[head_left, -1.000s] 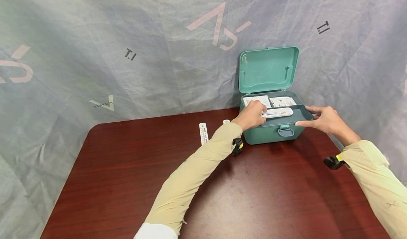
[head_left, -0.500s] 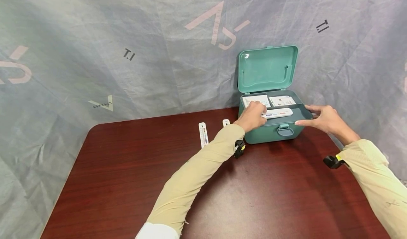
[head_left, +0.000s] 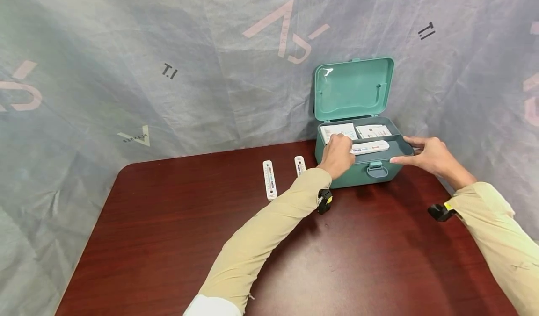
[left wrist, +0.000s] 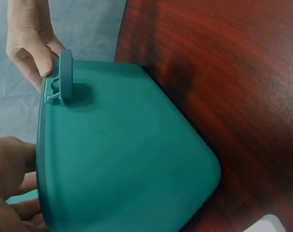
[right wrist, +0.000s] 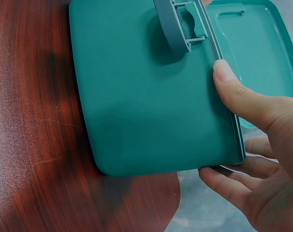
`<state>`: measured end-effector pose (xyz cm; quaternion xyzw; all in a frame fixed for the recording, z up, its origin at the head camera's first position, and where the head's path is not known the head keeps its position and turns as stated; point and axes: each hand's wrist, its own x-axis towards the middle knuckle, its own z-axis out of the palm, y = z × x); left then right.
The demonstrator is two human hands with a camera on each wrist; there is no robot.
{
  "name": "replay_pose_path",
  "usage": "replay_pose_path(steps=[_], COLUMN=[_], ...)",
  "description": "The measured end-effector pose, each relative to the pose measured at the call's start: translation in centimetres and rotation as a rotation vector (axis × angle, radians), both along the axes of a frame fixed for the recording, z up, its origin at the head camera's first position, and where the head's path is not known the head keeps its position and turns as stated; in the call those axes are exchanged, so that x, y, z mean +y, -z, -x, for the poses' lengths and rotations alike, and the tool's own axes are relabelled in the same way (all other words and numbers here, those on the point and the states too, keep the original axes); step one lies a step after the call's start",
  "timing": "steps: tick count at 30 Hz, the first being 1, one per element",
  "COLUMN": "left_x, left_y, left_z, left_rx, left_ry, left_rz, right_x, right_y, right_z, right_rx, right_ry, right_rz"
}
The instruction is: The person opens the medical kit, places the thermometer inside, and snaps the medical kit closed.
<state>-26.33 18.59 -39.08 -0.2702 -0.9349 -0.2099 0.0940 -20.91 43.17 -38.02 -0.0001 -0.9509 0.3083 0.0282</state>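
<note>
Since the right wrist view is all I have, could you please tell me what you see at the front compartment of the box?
Observer: The head view shows a white strip there, with colored marks on it.
Operator: Thank you. Where is the left hand?
Observer: At the strip's left end, hiding it, so I cannot tell whether it grips.
Operator: Is anything lying on the table left of the box?
Observer: Yes, two other strips.
</note>
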Motion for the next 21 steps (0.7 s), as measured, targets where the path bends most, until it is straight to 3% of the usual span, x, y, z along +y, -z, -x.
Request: replay_pose_path(steps=[11, 21], left_x=[0.48, 0.48], left_y=[0.41, 0.28], left_z=[-0.09, -0.16], left_rx=[0.019, 0.013], left_ry=[-0.049, -0.044], left_rz=[-0.034, -0.043], right_x=[-0.06, -0.12], right_y=[-0.05, -0.22], right_z=[0.22, 0.09], right_rx=[0.036, 0.007], right_ry=[0.000, 0.003], right_rz=[-0.015, -0.011])
